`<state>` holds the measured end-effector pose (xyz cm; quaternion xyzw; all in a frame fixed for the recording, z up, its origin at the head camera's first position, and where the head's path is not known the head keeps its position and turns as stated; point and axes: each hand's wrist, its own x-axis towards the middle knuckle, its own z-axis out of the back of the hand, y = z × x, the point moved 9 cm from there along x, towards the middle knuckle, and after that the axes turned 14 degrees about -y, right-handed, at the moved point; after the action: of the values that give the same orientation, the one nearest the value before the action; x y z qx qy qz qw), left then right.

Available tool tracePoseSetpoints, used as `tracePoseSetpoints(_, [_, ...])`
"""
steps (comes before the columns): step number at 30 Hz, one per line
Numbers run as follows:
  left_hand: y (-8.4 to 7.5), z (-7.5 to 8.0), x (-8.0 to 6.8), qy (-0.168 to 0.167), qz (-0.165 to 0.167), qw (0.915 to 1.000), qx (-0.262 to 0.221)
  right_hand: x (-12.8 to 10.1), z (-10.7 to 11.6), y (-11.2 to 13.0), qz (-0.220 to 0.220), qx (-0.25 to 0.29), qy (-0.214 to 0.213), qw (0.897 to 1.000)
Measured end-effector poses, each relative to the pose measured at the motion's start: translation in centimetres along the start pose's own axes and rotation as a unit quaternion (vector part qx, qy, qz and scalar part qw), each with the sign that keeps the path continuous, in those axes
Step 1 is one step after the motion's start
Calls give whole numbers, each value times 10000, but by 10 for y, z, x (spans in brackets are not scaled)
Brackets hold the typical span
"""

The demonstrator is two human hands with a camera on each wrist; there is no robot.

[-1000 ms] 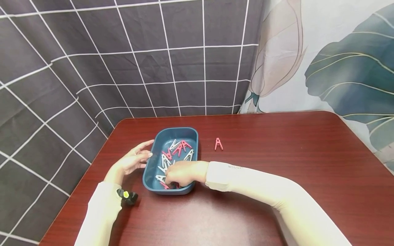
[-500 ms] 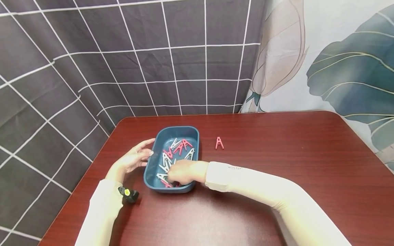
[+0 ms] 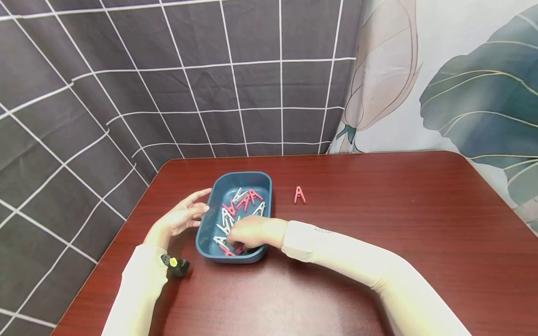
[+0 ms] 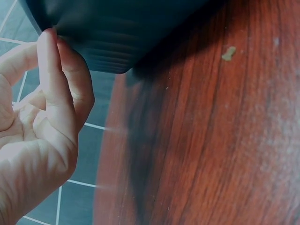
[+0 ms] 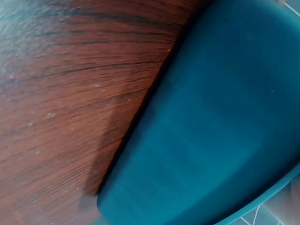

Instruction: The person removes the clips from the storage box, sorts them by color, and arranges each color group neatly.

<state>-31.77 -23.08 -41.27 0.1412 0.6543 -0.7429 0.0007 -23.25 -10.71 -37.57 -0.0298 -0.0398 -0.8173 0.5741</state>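
Observation:
A blue rectangular bin (image 3: 206, 239) holds several pink and white clothespins, among them a pink clothespin (image 3: 244, 202) and a white clothespin (image 3: 259, 208). My right hand (image 3: 251, 232) reaches over the bin's right side, its fingers curled down inside the near end. Red-pink plastic of a clothespin (image 3: 239, 248) shows at those fingertips, pinched there; most of it is hidden by the hand. On the left, my left hand (image 3: 182, 217) touches the bin's outer wall with extended fingers (image 4: 49, 61). The right wrist view shows only the bin's side (image 5: 211, 117), not the fingers.
One pink clothespin (image 3: 299, 195) lies alone on the reddish-brown table (image 3: 378, 200), right of the bin. Behind stand a dark gridded curtain (image 3: 252, 88) and a leaf-patterned one (image 3: 470, 102). A black wrist device (image 3: 175, 265) sits on the left sleeve.
My right hand has risen slightly inside the bin, and more of the pink clothespin shows at its fingertips. The left hand stays against the bin's side.

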Motion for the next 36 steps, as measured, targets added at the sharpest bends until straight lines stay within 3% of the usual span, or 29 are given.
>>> tracePoseSetpoints(14, [-1, -1, 0, -58, 26, 9999, 105, -6, 23, -8, 246, 735, -833, 9935])
tracePoseSetpoints(20, [-2, -2, -1, -30, 17, 9999, 99, -15, 37, -22, -66, 1267, -1445, 9813])
tracePoseSetpoints(26, [-1, -2, -2, 12, 50, 10000, 0, -25, 56, -38, -333, 1797, -2289, 9561])
tracePoseSetpoints(36, [-3, -2, -3, -15, 38, 10000, 64, -55, 81, -75, -1320, 2537, -3578, 8889])
